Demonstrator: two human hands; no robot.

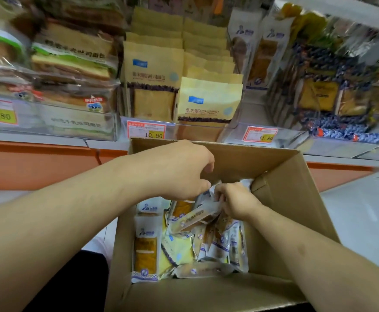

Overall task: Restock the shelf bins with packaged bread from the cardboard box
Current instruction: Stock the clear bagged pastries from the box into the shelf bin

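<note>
Two hands are down in the cardboard box (301,199), and both reach for the same top pack (197,216) of bread. Your right hand (235,199) is nearer; its fingers curl around the pack's upper right end and pinch it. Your left hand (179,170) sits just above and to the left, fingers bent, but you cannot tell if it holds anything. The pack lies tilted, its long side running from low left up to the right hand. Lots more packs lie under it. The white-pack bin (260,52) is up and ahead, past the box's far wall, so I think you lift up and forward.
</note>
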